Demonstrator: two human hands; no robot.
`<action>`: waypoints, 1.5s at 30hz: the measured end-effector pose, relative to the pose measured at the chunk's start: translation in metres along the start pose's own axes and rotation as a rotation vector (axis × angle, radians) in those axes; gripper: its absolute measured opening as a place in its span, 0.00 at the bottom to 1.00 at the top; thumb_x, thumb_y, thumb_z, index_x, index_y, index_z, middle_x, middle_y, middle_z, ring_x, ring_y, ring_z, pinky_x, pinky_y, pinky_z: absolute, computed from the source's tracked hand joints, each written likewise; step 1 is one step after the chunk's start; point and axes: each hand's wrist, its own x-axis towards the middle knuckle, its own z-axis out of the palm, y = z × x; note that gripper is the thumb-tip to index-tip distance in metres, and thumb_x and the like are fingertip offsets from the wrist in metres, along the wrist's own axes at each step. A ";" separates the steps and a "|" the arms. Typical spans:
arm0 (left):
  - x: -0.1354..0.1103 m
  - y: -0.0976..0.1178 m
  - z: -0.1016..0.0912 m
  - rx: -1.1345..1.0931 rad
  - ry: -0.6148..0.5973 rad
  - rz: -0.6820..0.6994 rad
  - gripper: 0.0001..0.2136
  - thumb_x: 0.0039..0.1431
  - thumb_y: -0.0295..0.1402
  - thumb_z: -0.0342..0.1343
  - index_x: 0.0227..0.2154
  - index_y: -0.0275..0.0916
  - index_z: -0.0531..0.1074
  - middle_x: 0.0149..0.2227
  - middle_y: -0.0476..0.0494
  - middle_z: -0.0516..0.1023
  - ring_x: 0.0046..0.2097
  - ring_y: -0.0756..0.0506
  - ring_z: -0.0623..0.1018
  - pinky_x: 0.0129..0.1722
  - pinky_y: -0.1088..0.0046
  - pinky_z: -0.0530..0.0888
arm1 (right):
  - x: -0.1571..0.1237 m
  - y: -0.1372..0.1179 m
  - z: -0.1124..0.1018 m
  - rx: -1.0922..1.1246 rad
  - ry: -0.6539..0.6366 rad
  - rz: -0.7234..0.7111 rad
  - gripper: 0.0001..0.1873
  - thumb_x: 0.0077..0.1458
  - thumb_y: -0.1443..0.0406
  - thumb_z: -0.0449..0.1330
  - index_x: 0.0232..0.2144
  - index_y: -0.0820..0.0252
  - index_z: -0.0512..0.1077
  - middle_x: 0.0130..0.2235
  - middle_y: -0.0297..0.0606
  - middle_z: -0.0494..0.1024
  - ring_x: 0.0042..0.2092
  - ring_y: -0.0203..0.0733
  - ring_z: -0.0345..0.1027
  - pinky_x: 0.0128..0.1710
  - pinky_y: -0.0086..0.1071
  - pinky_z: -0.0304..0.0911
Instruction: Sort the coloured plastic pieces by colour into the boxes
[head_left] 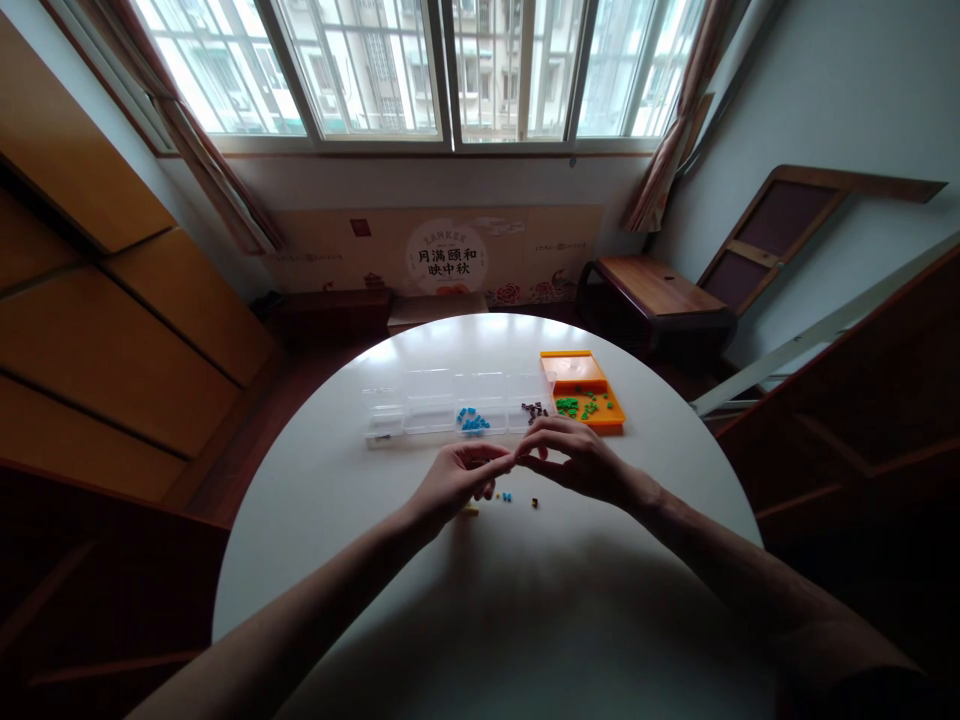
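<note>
My left hand and my right hand meet fingertip to fingertip just above the white round table. Both are pinched closed; whatever sits between the fingers is too small to make out. A few loose beads, blue, yellow and dark, lie on the table right under the hands. Behind the hands stands a clear compartment box holding blue beads and dark beads. To its right is an orange tray with green beads.
A dark wooden chair stands beyond the table at the right. A printed cardboard panel leans under the window. Wooden cabinets line the left wall, and a wooden frame leans at the right.
</note>
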 end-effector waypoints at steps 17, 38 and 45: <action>0.054 0.002 -0.066 1.156 0.335 0.634 0.07 0.69 0.35 0.64 0.38 0.44 0.87 0.39 0.48 0.86 0.27 0.52 0.74 0.28 0.74 0.66 | -0.016 -0.002 0.003 -0.116 -0.057 0.059 0.04 0.71 0.66 0.62 0.42 0.56 0.77 0.39 0.37 0.82 0.35 0.38 0.71 0.40 0.34 0.68; 0.038 -0.038 -0.089 1.105 0.044 0.960 0.05 0.68 0.35 0.64 0.38 0.44 0.84 0.37 0.48 0.84 0.30 0.52 0.78 0.30 0.76 0.73 | 0.026 0.004 0.051 -0.434 -0.364 0.430 0.14 0.75 0.56 0.57 0.48 0.52 0.82 0.45 0.38 0.86 0.38 0.41 0.79 0.33 0.30 0.54; 0.037 -0.037 -0.088 1.117 0.042 0.923 0.07 0.70 0.36 0.63 0.37 0.44 0.84 0.36 0.48 0.84 0.28 0.53 0.76 0.29 0.77 0.72 | 0.022 0.008 0.056 -0.442 -0.355 0.425 0.15 0.75 0.56 0.57 0.46 0.54 0.82 0.44 0.38 0.85 0.38 0.40 0.78 0.32 0.31 0.51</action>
